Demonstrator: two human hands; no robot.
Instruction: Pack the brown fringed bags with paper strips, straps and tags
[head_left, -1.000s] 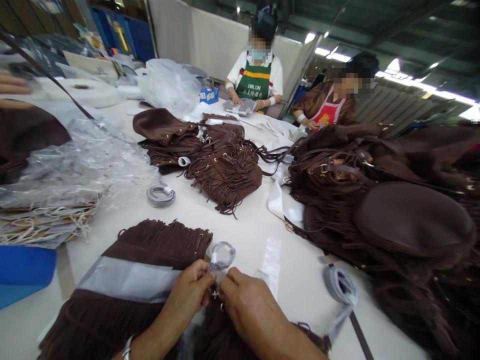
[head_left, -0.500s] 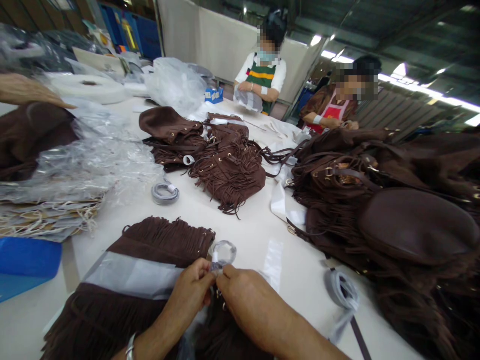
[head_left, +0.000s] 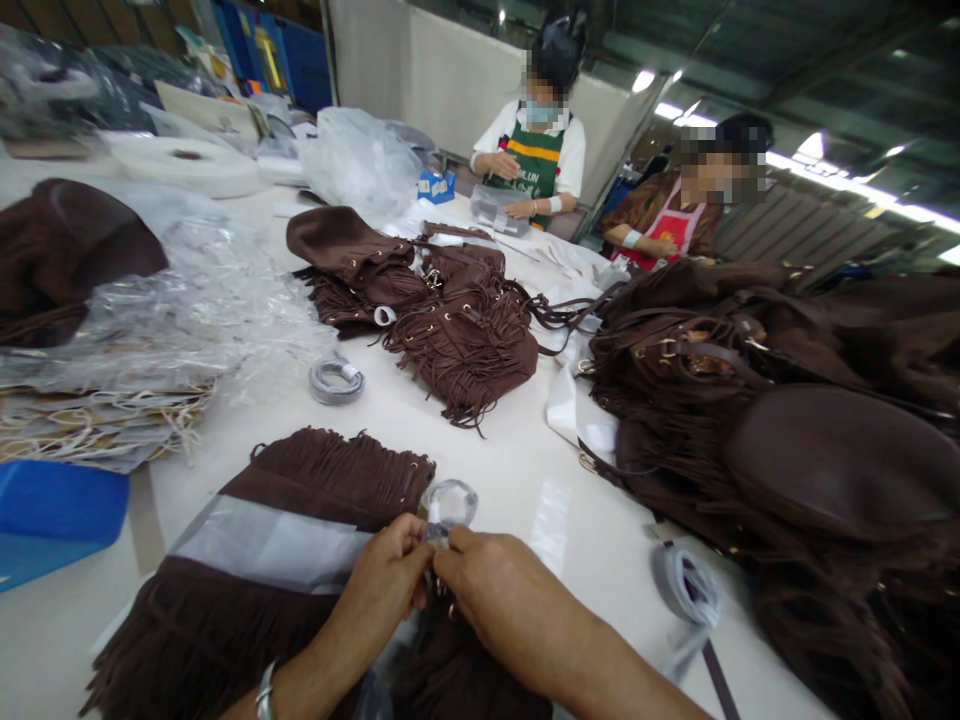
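A dark brown fringed bag (head_left: 225, 625) lies right in front of me, a pale wrapping sheet (head_left: 270, 545) across its middle. At its right edge, my left hand (head_left: 390, 575) pinches the end of a strap wrapped in clear plastic (head_left: 452, 503), which loops up beyond my fingertips. Close against it, my right hand (head_left: 491, 590) has thumb and fingers closed on the same wrapped strap. The exact spot of the grip is partly hidden by the fingers. Small metal fittings show just under the right fingers.
Several fringed bags (head_left: 465, 350) lie mid-table, and a large pile of them (head_left: 840, 450) fills the right. Wrapped strap coils (head_left: 336, 382) lie about. Plastic bags (head_left: 202, 290), tags with white cords (head_left: 112, 420) and a blue folder (head_left: 64, 515) are left. Two people (head_left: 536, 150) work across the table.
My hands keep nearly the same grip and place. The other person's hand at the left has gone from view. Across the table, a co-worker has lowered a plastic-wrapped item to the tabletop.
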